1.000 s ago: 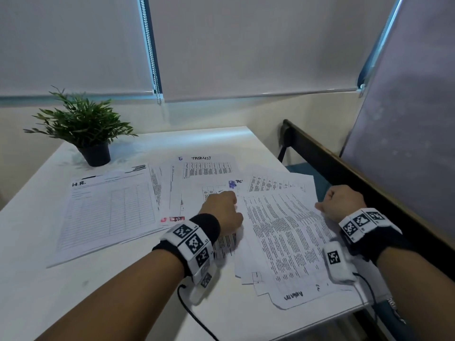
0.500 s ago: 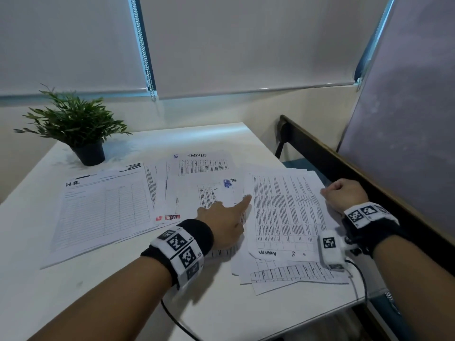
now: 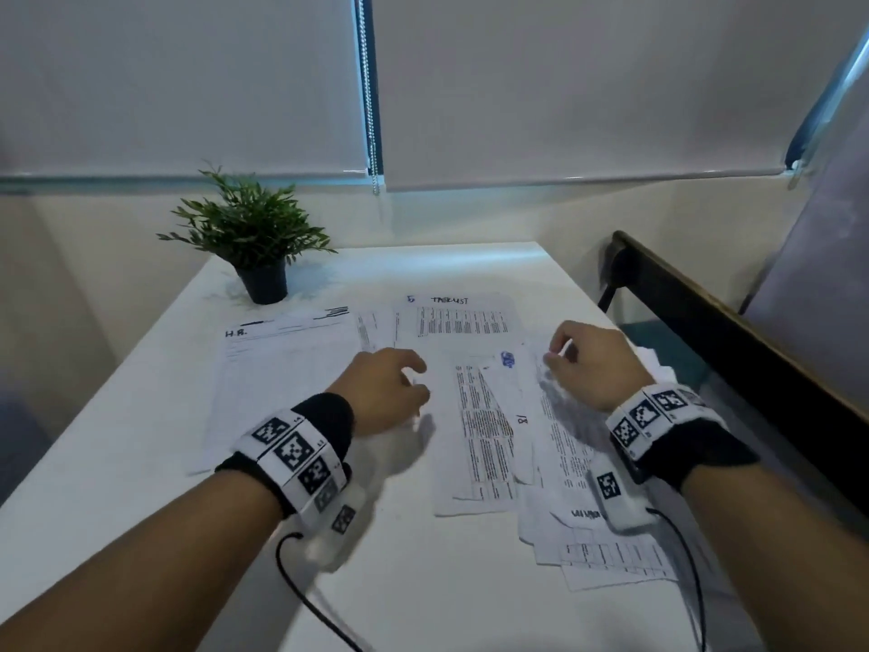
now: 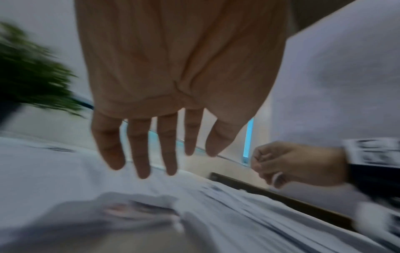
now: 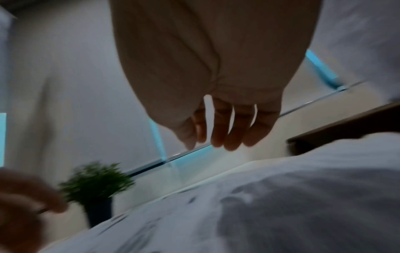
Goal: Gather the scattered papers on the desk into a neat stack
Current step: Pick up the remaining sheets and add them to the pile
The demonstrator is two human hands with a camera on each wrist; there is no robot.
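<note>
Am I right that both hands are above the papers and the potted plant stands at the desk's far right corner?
Not quite. The head view shows the potted plant at the far left corner of the desk, not the right. The rest holds: the left hand and right hand are both above the scattered papers.

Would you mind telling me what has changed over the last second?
Both hands lifted off the papers: the left hand hangs above them with fingers extended, the right hand hovers loosely curled, holding nothing. The printed sheet they were sliding now lies nearer the middle. The H.R. sheet and potted plant stayed put.
</note>
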